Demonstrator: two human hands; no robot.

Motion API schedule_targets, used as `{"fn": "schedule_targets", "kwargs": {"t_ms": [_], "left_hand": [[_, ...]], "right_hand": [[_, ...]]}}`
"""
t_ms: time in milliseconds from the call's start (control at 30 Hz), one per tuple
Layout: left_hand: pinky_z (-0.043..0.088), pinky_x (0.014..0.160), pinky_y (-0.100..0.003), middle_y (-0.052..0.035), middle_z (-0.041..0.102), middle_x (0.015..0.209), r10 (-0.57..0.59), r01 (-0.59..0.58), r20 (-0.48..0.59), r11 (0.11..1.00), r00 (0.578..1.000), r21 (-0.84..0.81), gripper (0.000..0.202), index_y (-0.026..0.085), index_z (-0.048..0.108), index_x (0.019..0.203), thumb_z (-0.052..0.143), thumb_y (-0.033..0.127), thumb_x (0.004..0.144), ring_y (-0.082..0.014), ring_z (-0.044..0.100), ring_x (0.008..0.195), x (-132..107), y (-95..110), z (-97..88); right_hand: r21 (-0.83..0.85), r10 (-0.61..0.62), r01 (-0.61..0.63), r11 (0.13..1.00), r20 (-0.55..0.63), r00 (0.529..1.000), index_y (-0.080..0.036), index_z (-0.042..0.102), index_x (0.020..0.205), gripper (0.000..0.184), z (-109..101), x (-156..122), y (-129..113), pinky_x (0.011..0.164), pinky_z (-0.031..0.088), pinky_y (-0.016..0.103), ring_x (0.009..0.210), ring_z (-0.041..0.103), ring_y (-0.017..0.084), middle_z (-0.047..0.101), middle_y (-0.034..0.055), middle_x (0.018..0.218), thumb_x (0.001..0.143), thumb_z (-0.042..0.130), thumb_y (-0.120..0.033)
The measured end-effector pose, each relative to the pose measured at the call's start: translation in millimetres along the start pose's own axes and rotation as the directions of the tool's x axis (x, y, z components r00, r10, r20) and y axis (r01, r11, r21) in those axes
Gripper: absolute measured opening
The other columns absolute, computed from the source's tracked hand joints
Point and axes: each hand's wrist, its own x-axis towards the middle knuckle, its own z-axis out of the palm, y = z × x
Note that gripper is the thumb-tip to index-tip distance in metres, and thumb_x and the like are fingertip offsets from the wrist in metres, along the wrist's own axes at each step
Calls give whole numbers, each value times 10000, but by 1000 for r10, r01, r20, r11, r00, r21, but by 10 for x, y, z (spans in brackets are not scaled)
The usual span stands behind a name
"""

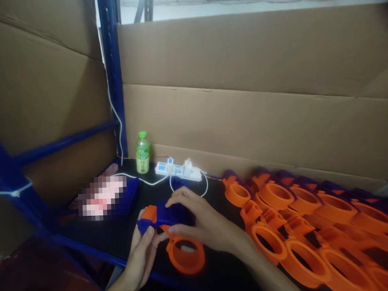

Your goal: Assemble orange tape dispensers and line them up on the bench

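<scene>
Between my two hands is an orange plastic part with a large ring (189, 268) hanging at its lower end. A dark blue cover-like piece (161, 214) lies over its upper end. My left hand (141, 257) is closed round the left side of the orange part, its thumb against the blue material. From the right, my right hand (201, 221) grips the blue piece, with fingers over the top and thumb below. Whether the blue piece is fully around the orange end, I cannot tell.
Several similar orange ring parts (307, 254) lie in rows on the right, those at the back with blue pieces. Behind stand a green-capped bottle (142, 153) and a power strip (195, 174) with white cables. A blue rack post (113, 80) and cardboard walls (241, 54) enclose the black surface.
</scene>
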Motion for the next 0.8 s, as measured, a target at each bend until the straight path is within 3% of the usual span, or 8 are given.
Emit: {"fn": "schedule_targets", "kwargs": {"t_ms": [233,433,533,633,733,800], "left_hand": [[490,963,-486,-63,645,1200,-6,8,-45,999,999,40,534,330,505,1340,696,319,841,-280,603,1105,-20,-10,45],[487,967,-488,-77,632,1221,-50,57,-111,997,993,57,593,318,489,1346,730,295,805,-308,583,1153,-23,-29,-11],[466,994,-462,-83,621,1267,-63,76,-168,994,984,74,650,314,488,1342,769,282,757,-306,582,1168,-60,-59,-88],[427,1031,-461,-91,628,1261,-66,82,-132,990,989,117,727,292,469,1352,803,253,707,-323,551,1216,-102,-104,-179],[368,1083,-458,-85,568,1363,-46,66,-118,983,992,172,787,303,451,1362,824,222,674,-336,449,1325,-122,-127,-243],[356,1092,-436,-64,530,1415,-26,49,-108,977,994,206,791,317,470,1348,836,218,654,-331,413,1354,-123,-109,-246]], "right_hand": [[-46,81,-78,996,50,995,-273,576,1152,311,49,-82,-3,981,425,297,1110,517,160,551,4,1176,882,657,-405],[-44,164,-163,986,14,986,-283,575,1138,311,123,-142,-58,959,415,303,1080,518,166,553,1,1165,867,668,-403],[49,199,-197,979,-26,980,-278,574,1125,351,161,-192,-61,919,418,286,1018,530,159,563,-2,1124,836,698,-433],[203,240,-218,955,-93,966,-230,589,1013,257,231,-213,-4,808,424,250,872,524,133,576,-9,962,856,675,-415],[416,301,-224,881,-128,945,-194,565,886,227,334,-204,86,694,398,222,729,467,105,516,-33,782,853,680,-387],[548,334,-215,809,-125,934,-186,566,889,256,397,-200,136,668,382,215,715,449,98,490,-40,763,825,712,-386]]}}
